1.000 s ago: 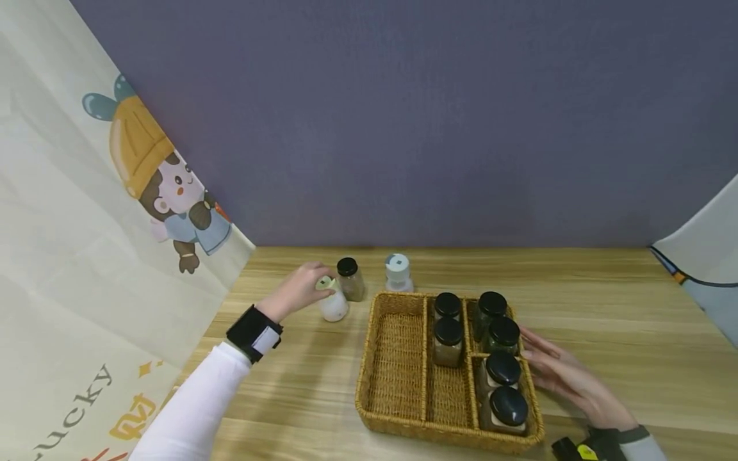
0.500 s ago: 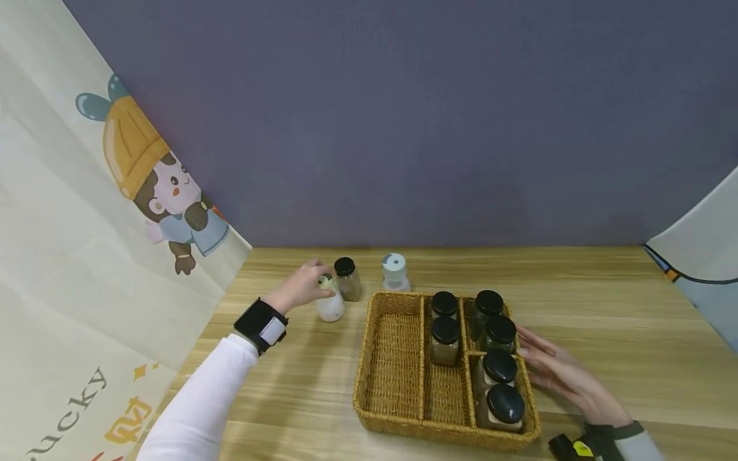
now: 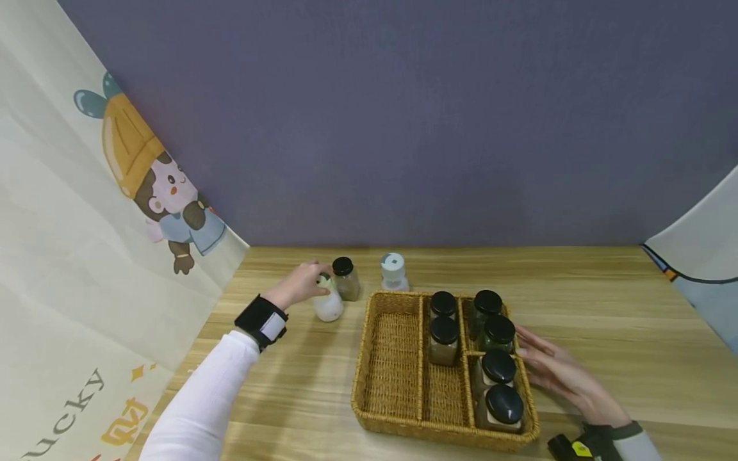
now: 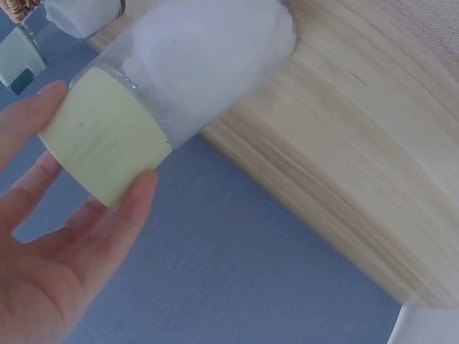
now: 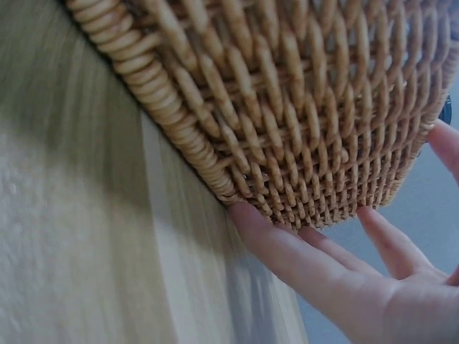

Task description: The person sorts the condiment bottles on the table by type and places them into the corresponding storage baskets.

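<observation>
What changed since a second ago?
The black wristband edged a little right and forward. Nothing was grabbed or let go: the left hand still pinches the bottle's lid, the right hand still touches the basket, and the black-lidded jars stayed put.

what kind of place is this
Perhaps a home or a staged tabletop corner; the pictures don't settle which. The signs are a wood-grain table, a pale cloth printed with a cartoon figure, and a woven basket holding black-lidded jars.
</observation>
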A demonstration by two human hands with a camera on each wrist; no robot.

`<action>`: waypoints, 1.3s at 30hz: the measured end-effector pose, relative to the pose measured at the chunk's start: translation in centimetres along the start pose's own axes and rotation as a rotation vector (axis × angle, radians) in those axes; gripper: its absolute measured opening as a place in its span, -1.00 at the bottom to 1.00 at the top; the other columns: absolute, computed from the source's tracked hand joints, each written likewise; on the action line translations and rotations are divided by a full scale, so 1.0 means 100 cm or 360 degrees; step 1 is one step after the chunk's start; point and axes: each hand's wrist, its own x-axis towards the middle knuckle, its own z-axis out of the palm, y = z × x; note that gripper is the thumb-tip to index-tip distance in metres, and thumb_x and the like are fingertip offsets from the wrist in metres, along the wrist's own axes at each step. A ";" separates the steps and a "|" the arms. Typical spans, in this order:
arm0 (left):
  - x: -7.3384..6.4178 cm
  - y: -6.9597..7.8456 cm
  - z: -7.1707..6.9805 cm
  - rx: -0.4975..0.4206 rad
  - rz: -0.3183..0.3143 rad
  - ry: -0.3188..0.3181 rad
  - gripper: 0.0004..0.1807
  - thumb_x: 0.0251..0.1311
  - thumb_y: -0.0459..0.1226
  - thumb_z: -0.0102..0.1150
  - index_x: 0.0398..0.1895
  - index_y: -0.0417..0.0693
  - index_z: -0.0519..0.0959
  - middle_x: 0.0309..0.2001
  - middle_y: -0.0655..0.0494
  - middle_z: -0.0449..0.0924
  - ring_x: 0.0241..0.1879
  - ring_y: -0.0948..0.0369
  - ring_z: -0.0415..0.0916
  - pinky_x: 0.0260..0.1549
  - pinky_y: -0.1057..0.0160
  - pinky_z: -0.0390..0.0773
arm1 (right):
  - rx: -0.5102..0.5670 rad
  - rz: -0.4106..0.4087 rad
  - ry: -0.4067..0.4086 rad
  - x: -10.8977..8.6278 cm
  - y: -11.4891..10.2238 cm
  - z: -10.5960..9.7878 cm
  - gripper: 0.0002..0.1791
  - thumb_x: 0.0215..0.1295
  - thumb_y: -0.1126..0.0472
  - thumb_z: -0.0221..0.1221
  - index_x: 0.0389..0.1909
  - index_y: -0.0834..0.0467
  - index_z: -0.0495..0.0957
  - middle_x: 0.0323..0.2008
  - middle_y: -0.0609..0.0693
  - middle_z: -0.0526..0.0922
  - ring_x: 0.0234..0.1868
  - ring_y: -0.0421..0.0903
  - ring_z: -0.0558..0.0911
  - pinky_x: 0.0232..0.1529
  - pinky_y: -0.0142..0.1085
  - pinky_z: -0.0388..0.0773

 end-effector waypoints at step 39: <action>-0.020 0.067 -0.072 0.0036 0.0211 -0.0076 -0.65 -0.10 -0.39 0.27 -0.15 -0.24 0.52 -0.18 -0.08 0.48 -0.25 0.13 0.43 -0.31 0.27 0.52 | -0.0024 -0.0168 -0.0148 0.003 0.005 -0.005 -0.30 0.37 0.12 -0.19 0.35 0.05 -0.40 0.30 0.34 -0.44 0.26 0.29 -0.20 0.15 0.13 0.20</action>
